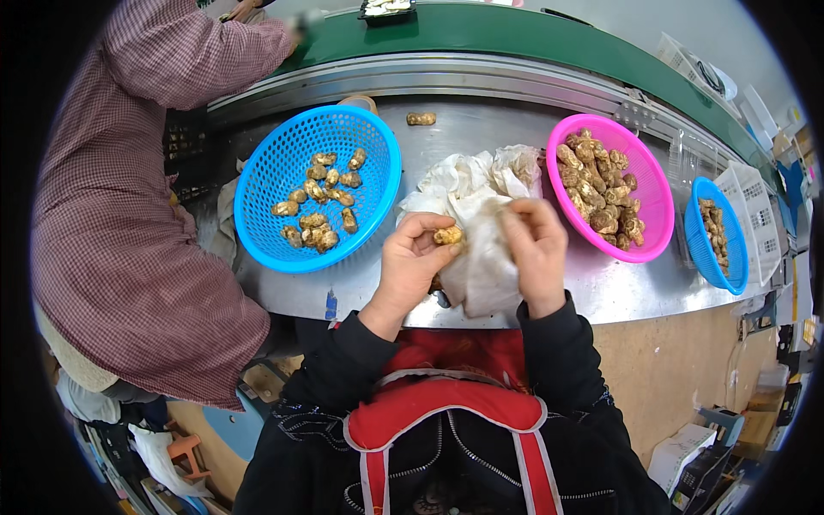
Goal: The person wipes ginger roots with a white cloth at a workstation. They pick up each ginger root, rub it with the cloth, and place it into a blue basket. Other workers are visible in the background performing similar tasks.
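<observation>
Between the thumb and fingers of my left hand (418,257) is a short, yellowish-brown root-like piece (448,235). My right hand (535,248) grips a stained white cloth (483,270), blurred by motion, close beside that piece. More crumpled white cloth (454,183) lies on the metal table just beyond my hands. To the left, a blue plastic colander (257,235) holds several similar pieces, spread out. At the right, a pink plastic colander (663,193) is heaped with browner ones. One single piece (421,119) lies on the table near its far side.
A co-worker in a checked smock (148,225) is close on my left. Behind the metal table (618,290) runs a green conveyor belt (476,35) carrying a black tray (386,18). A small blue basket (696,248) and a white crate (753,212) stand at the far right.
</observation>
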`<state>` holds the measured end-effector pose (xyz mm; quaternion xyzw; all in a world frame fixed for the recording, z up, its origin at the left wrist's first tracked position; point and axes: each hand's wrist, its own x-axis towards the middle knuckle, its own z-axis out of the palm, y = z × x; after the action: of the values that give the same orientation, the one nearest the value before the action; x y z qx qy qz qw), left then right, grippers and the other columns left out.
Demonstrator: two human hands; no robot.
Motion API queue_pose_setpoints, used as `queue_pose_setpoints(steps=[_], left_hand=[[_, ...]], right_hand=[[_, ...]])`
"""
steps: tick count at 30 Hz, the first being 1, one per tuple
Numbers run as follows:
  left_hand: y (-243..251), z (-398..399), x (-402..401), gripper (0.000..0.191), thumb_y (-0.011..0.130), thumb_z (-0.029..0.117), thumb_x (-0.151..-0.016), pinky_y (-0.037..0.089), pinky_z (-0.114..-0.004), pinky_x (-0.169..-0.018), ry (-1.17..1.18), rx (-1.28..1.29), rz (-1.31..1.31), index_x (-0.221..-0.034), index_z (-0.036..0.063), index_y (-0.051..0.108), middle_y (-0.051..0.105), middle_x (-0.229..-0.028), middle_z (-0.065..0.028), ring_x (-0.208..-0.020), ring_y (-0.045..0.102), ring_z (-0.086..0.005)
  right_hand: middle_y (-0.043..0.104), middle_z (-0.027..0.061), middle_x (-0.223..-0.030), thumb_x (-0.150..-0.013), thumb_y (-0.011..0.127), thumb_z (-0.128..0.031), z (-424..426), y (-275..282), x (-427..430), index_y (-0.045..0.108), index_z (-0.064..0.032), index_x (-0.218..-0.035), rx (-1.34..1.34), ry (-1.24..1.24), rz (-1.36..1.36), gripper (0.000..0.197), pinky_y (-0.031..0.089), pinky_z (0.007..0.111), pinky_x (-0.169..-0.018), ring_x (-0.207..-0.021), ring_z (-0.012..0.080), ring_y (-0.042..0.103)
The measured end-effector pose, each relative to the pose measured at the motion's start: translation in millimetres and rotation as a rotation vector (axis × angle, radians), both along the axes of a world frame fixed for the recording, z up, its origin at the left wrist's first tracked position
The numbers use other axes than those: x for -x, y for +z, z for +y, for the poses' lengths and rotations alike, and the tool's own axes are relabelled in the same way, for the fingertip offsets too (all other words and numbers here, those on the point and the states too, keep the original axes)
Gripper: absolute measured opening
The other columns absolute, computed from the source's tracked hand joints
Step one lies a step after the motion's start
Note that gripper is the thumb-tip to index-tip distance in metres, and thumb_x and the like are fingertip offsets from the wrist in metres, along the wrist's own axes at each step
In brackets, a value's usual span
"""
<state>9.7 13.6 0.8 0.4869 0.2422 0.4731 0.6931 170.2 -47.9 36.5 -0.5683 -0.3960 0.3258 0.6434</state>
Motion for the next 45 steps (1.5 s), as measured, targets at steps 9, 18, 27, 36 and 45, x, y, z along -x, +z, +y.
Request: queue_pose_setpoints(steps=[9, 18, 27, 36, 45], left_hand=[[-16.7, -14.0, -10.3, 0.024, 0.071, 0.003, -0.080, 0.049, -0.026, -0.076, -0.026, -0.076, 0.119, -0.102, 0.0040, 0.063, 0.060, -0.098, -0.0025, -0.089, 0.057, -0.0089], [29.9, -19.4, 2.8, 0.023, 0.067, 0.000, -0.076, 0.049, -0.029, -0.073, 0.094, -0.345, 0.131, -0.097, 0.0016, 0.058, 0.060, -0.091, -0.0078, -0.082, 0.059, -0.0162], [11.0, -18.9, -0.7, 0.028, 0.064, 0.001, -0.072, 0.047, -0.041, -0.080, 0.238, -0.621, 0.393, -0.099, 0.0052, 0.060, 0.063, -0.092, -0.0110, -0.092, 0.058, -0.0315], [1.3, -21.1, -21.4, 0.025, 0.066, 0.005, -0.072, 0.049, -0.037, -0.080, 0.253, -0.710, 0.362, -0.096, 0.0043, 0.065, 0.063, -0.096, -0.0121, -0.091, 0.061, -0.0281], [7.0, -12.2, 7.0, 0.035, 0.063, -0.012, -0.081, 0.050, -0.023, -0.082, -0.029, -0.122, 0.093, -0.113, 0.0002, 0.057, 0.063, -0.110, -0.0068, -0.096, 0.061, -0.0097]], right_hand=[[0.059, 0.0089, -0.103, -0.098, 0.044, -0.014, 3.1, -52.7, 39.6, 0.055, 0.0002, -0.112, -0.206, 0.145, -0.070, 0.023, 0.049, 0.032, -0.080, -0.091, 0.0177, 0.059], [0.061, 0.0121, -0.103, -0.100, 0.045, -0.017, 1.3, -29.3, 7.9, 0.055, 0.0039, -0.110, -0.060, 0.216, 0.280, 0.025, 0.048, 0.029, -0.080, -0.091, 0.0177, 0.059], [0.059, 0.0120, -0.105, -0.101, 0.041, -0.021, -3.2, -34.5, 30.3, 0.057, 0.0019, -0.108, 0.022, 0.160, -0.261, 0.028, 0.042, 0.031, -0.088, -0.098, 0.0212, 0.055], [0.059, 0.0036, -0.084, -0.095, 0.047, -0.019, 6.4, -64.2, -4.5, 0.059, -0.0061, -0.084, -0.045, 0.286, -0.018, 0.021, 0.047, 0.033, -0.069, -0.080, 0.0153, 0.055], [0.062, 0.0110, -0.106, -0.098, 0.048, -0.018, -8.1, -5.5, 23.8, 0.055, 0.0043, -0.118, -0.064, 0.116, 0.085, 0.031, 0.045, 0.028, -0.086, -0.098, 0.0183, 0.059]])
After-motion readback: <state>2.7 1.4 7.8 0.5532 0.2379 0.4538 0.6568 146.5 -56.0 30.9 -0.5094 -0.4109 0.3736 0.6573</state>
